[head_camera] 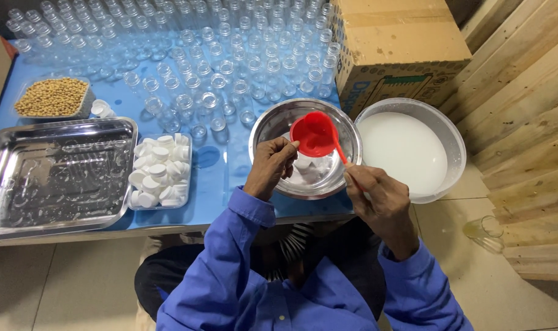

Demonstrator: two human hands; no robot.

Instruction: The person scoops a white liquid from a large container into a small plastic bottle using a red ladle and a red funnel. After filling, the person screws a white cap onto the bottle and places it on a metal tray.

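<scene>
Two hands met over the steel bowl (346, 132): the right hand (377, 199) had its fingers closed round the handle of a red ladle (316, 133), whose long axis ran up-left from that hand. The ladle's cup hung above the bowl, just beside the left hand (271, 167), which pinched something small I couldn't make out.

A low table (227, 178) with a blue top is seen across the upper left, its pale edge running toward 8 o'clock. The floor (76, 282) below it, from 6 to 9 o'clock, is laid with light beige tiles divided by thin joints, and more tile is seen at 4 o'clock. Pale wooden planks (524, 104) are stacked or fixed along the side from 1 to 4 o'clock. The scene is lit evenly from above, and soft glare is thrown on the table.
</scene>
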